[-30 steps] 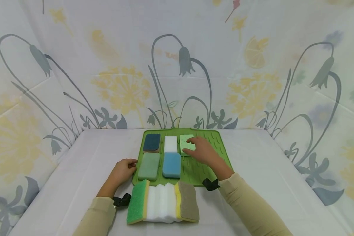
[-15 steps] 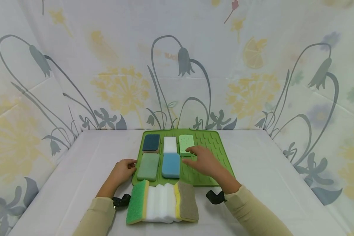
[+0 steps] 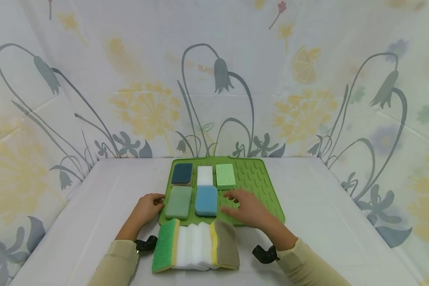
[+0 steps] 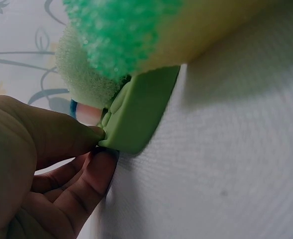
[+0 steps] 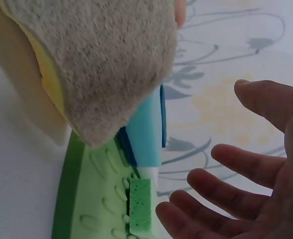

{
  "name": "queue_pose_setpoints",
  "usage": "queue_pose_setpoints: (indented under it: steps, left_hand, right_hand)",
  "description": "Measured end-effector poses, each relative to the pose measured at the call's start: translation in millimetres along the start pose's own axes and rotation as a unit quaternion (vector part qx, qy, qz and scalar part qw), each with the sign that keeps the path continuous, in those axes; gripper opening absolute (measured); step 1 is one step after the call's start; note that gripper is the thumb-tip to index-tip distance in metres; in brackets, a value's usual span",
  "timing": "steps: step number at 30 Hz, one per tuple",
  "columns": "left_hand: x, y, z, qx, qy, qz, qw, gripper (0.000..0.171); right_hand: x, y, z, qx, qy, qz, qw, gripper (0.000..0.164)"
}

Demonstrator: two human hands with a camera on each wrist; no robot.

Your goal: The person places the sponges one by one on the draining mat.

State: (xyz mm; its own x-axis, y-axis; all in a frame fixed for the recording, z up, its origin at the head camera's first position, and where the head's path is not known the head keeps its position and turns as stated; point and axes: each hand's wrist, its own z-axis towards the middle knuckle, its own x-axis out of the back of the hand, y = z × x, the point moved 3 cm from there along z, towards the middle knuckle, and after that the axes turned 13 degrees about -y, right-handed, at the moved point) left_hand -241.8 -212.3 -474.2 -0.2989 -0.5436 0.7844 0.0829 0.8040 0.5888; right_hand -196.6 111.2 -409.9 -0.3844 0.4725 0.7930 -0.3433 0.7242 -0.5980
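Observation:
My left hand [image 3: 147,207] pinches the left edge of a green silicone mat [image 4: 136,119], thumb above and a bent finger below. My right hand [image 3: 248,207] hovers over the mat's front right part, fingers spread and holding nothing. Nearest to it are a blue sponge [image 3: 206,200] and a light green speckled sponge [image 3: 225,176]. A pale green sponge [image 3: 178,202], a dark blue-topped sponge [image 3: 182,173] and a white sponge [image 3: 205,175] also lie on the mat. They form two rows with the others.
In front of the mat stands a bunch of sponges: a green-faced one [image 3: 166,245], several white ones [image 3: 194,246] and a grey-brown-faced one [image 3: 227,244]. Flower-printed cloth [image 3: 214,79] rises behind the white table surface [image 3: 318,206].
My right hand has drawn back from the light green speckled sponge toward the front of the mat, leaving that sponge in place. My left hand stays at the mat's edge.

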Motion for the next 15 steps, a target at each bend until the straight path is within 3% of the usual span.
queue_pose_setpoints:
  steps: [8,15]
  left_hand:
    - [-0.1,0.5,-1.3,-0.004,0.001,0.004,1.0,0.036]
    - [1.1,1.4,-2.3,-0.006,-0.002,0.002,1.0,0.036]
  right_hand:
    - [-14,2,-10,0.026,-0.033,0.01,0.999,0.053]
    - [-22,0,-17,0.019,-0.056,0.013,0.998,0.054]
